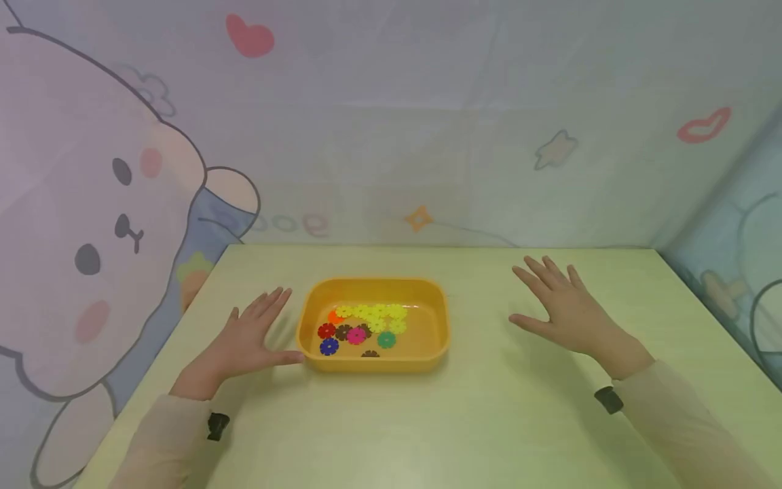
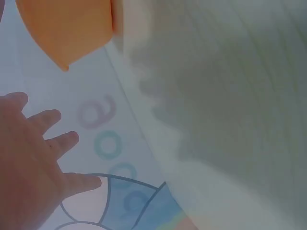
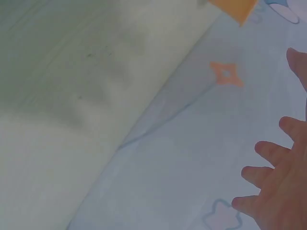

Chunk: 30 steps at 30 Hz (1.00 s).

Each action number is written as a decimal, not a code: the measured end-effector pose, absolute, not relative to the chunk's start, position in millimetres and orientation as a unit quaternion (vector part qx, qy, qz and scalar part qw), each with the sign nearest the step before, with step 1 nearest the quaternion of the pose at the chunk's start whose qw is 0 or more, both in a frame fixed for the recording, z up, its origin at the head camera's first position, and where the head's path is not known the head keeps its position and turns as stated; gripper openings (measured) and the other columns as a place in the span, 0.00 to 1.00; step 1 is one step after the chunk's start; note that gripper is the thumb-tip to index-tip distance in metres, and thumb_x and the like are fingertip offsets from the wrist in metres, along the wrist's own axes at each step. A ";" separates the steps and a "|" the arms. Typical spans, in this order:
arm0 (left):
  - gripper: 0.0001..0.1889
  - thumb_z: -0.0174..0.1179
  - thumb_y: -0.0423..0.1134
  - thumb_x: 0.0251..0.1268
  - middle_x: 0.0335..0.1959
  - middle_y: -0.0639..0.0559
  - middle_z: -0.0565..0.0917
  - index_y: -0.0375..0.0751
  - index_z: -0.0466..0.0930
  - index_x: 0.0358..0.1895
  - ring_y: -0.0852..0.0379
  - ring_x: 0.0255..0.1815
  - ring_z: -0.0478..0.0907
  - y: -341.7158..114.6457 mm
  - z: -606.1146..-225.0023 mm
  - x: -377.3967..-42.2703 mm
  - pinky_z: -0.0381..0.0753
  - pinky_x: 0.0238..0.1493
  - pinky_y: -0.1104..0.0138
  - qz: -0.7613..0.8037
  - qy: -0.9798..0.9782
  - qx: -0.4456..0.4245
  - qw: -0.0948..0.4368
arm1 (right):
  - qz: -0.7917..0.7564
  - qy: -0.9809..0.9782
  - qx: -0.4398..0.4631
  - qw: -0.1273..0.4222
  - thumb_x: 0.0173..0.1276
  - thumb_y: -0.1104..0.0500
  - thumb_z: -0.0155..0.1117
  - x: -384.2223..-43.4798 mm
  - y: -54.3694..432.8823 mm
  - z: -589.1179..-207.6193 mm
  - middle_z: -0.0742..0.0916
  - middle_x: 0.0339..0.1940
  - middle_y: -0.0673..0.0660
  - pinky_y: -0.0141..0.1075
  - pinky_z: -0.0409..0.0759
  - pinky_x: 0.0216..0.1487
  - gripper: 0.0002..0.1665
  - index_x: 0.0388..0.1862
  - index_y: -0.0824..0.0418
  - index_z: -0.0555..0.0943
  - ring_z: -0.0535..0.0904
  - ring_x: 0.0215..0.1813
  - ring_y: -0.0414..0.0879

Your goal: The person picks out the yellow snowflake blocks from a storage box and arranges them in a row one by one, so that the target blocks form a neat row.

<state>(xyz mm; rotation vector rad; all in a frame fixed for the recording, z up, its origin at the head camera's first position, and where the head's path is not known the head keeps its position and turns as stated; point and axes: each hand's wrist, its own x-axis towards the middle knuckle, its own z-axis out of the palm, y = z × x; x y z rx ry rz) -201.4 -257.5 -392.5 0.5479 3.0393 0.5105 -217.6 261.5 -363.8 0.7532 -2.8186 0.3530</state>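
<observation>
A yellow-orange plastic tray [image 1: 434,326] with raised walls stands on the table, left of its middle. Inside lie several flower-shaped notched discs: a cluster of yellow discs [image 1: 377,314], a red disc [image 1: 326,331], a blue disc [image 1: 329,346], a pink disc [image 1: 356,335], a green disc [image 1: 386,339], plus brown and orange ones. My left hand [image 1: 247,343] is spread beside the tray's left end, thumb tip right at the rim in the head view. Well to the right of the tray, my right hand [image 1: 565,312] has its fingers spread and holds nothing.
The pale wooden table [image 1: 366,428] reaches back to a printed cloth backdrop [image 1: 391,122] with a bear, hearts and stars. A dark clip-like piece [image 1: 217,426] sits at the left cuff, and a similar piece [image 1: 609,399] at the right cuff.
</observation>
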 end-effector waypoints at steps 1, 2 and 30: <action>0.59 0.64 0.69 0.48 0.78 0.40 0.50 0.49 0.42 0.78 0.33 0.76 0.44 -257.8 -393.4 -200.8 0.38 0.64 0.27 0.175 0.969 0.174 0.007 | 0.134 -0.950 0.261 0.104 0.66 0.40 0.62 -219.2 254.7 -362.3 0.62 0.76 0.66 0.66 0.43 0.72 0.46 0.75 0.60 0.60 0.50 0.76 0.68; 0.59 0.65 0.68 0.48 0.78 0.40 0.50 0.49 0.42 0.78 0.34 0.76 0.45 -257.9 -394.5 -200.6 0.39 0.64 0.27 0.188 0.966 0.175 0.009 | 0.147 -0.946 0.267 0.108 0.66 0.41 0.62 -220.8 247.9 -361.6 0.63 0.75 0.66 0.65 0.44 0.72 0.44 0.74 0.61 0.61 0.51 0.76 0.67; 0.61 0.73 0.53 0.48 0.78 0.38 0.44 0.48 0.37 0.79 0.33 0.76 0.42 -243.9 -414.2 -205.6 0.47 0.69 0.34 0.372 0.906 0.199 0.038 | 0.405 -0.866 0.294 -0.007 0.67 0.50 0.65 -258.8 94.8 -385.1 0.68 0.73 0.58 0.52 0.61 0.72 0.39 0.73 0.60 0.63 0.61 0.74 0.55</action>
